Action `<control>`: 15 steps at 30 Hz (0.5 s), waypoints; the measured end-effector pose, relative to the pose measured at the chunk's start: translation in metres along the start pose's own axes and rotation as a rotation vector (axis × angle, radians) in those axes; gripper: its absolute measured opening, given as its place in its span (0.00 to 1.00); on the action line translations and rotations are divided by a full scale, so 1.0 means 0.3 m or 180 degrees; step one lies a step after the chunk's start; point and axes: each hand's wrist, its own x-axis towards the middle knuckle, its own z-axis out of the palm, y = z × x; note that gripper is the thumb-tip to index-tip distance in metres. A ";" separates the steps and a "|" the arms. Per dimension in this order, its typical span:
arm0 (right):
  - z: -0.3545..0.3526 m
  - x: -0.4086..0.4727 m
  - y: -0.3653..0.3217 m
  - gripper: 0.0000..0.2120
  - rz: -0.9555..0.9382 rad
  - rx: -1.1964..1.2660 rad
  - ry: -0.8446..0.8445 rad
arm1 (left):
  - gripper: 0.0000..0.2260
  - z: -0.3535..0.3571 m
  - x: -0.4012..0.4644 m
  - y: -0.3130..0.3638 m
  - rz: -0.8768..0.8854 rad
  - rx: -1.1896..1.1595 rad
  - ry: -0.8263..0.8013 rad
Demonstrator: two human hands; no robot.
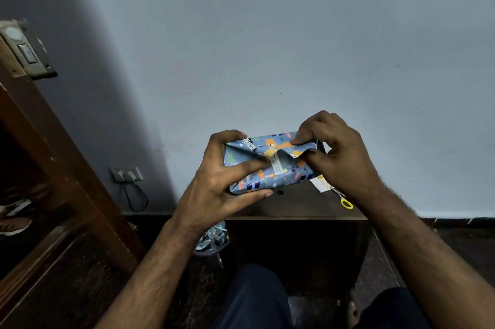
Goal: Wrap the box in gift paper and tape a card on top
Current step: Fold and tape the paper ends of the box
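Box: I hold the box [270,165], covered in blue gift paper [278,145] printed with orange animals, up in the air above the dark table [294,205], between both my hands.
Tape: a pale strip of tape [277,168] sits across the paper seam on the side facing me.
Left hand: my left hand [227,181] grips the left end of the box, thumb pressing along the seam towards the tape, fingers curled under and round the far edge.
Right hand: my right hand [334,152] pinches a loose fold of the paper at the right end, fingers bent and clamped on it.
Table: a white card [320,184] and yellow-handled scissors [345,201] lie on it, below my right wrist.
Floor: a bin [214,240] of paper scraps stands left of the table.
Wall: a socket [126,174] with a dangling cord.
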 end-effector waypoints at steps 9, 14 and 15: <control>-0.001 -0.022 0.013 0.11 -0.0786 -0.0959 -0.0042 | 0.21 -0.009 0.003 0.000 -0.0115 -0.0119 0.0060; 0.007 -0.047 0.018 0.12 -0.1159 -0.1419 0.0120 | 0.19 -0.011 0.003 -0.002 -0.0072 -0.0118 0.0131; 0.008 -0.050 0.019 0.12 -0.1233 -0.1516 0.0132 | 0.18 -0.011 0.001 -0.001 -0.0071 -0.0109 0.0146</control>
